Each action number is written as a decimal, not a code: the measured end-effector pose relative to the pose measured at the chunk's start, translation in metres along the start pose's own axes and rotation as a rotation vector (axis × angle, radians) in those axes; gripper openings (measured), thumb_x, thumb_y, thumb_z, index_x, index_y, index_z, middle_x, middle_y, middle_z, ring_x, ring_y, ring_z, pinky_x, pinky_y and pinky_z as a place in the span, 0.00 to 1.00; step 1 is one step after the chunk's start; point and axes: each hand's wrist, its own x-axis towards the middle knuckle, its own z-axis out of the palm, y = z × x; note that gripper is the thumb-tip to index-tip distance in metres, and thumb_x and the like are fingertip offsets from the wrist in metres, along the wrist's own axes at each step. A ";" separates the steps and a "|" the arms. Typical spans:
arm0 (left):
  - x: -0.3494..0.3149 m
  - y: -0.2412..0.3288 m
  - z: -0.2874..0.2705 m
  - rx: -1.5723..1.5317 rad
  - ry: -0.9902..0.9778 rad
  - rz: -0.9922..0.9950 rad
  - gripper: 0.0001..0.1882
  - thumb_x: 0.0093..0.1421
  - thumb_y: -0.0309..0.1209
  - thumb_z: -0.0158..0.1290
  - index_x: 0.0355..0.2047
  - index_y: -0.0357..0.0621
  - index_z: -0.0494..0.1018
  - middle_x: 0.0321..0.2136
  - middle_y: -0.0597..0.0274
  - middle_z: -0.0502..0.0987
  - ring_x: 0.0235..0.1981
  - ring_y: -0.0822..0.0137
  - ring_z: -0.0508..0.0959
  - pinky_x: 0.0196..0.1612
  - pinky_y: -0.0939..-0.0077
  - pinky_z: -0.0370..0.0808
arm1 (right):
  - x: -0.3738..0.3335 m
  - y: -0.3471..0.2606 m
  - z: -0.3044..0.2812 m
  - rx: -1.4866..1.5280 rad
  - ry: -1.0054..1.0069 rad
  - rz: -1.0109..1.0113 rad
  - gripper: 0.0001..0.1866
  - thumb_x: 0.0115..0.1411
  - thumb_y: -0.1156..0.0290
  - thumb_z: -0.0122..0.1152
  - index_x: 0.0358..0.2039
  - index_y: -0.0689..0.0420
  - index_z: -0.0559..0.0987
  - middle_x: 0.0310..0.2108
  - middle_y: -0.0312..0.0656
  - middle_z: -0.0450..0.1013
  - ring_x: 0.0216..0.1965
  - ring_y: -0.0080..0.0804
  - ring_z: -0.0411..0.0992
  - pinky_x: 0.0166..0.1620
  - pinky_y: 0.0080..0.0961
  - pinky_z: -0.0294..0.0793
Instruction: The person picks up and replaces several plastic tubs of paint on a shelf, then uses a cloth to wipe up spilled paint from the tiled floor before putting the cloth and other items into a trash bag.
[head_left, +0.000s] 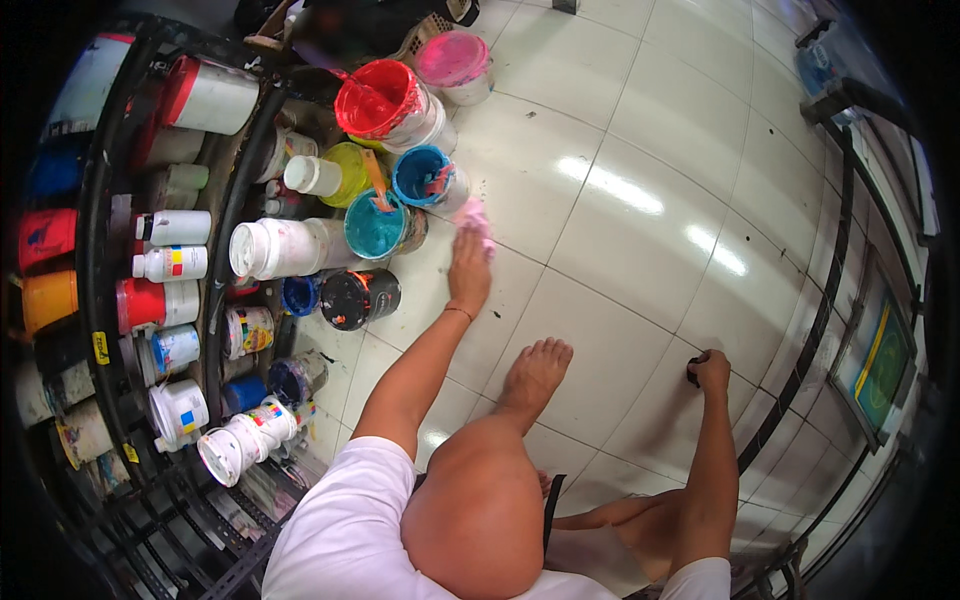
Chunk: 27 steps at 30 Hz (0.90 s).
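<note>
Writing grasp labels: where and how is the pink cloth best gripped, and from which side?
Probably pinch the bunched far part of the pink cloth, just beyond the left hand, coming from the right across the tiled floor. It lies crumpled, so folds should pinch easily; the hand covers its near part, and the blue bucket crowds its left.

A crumpled pink cloth (pixel 473 216) lies bunched in the upper middle of the frame, partly under the left hand (pixel 470 268). A small black object (pixel 693 373), its kind unclear, sits in the right hand (pixel 712 371), right of centre.
</note>
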 end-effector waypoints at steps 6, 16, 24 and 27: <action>0.053 0.012 0.003 -0.051 -0.011 0.104 0.24 0.61 0.28 0.44 0.57 0.33 0.60 0.57 0.41 0.62 0.61 0.47 0.60 0.62 0.63 0.58 | -0.005 -0.010 -0.001 0.019 -0.034 0.045 0.15 0.37 0.74 0.73 0.27 0.62 0.78 0.28 0.50 0.76 0.33 0.43 0.76 0.38 0.35 0.73; -0.032 -0.001 0.001 -0.032 -0.002 -0.005 0.26 0.60 0.26 0.47 0.58 0.31 0.58 0.58 0.42 0.60 0.61 0.47 0.58 0.63 0.61 0.56 | -0.015 0.007 0.017 0.112 0.178 0.050 0.14 0.40 0.75 0.72 0.25 0.63 0.75 0.27 0.48 0.75 0.30 0.42 0.74 0.37 0.34 0.72; 0.091 0.153 0.073 -0.739 -0.244 0.236 0.27 0.67 0.37 0.35 0.63 0.37 0.51 0.62 0.46 0.55 0.63 0.51 0.54 0.65 0.63 0.49 | -0.030 -0.016 0.019 0.252 0.291 0.120 0.11 0.43 0.74 0.69 0.25 0.63 0.75 0.26 0.48 0.75 0.30 0.46 0.73 0.37 0.35 0.71; 0.068 0.246 0.122 -0.426 -0.550 0.858 0.26 0.59 0.26 0.46 0.58 0.36 0.59 0.60 0.49 0.59 0.63 0.53 0.57 0.64 0.64 0.54 | -0.030 -0.003 0.029 0.283 0.287 0.168 0.12 0.44 0.72 0.70 0.26 0.63 0.76 0.26 0.47 0.75 0.29 0.43 0.74 0.36 0.33 0.72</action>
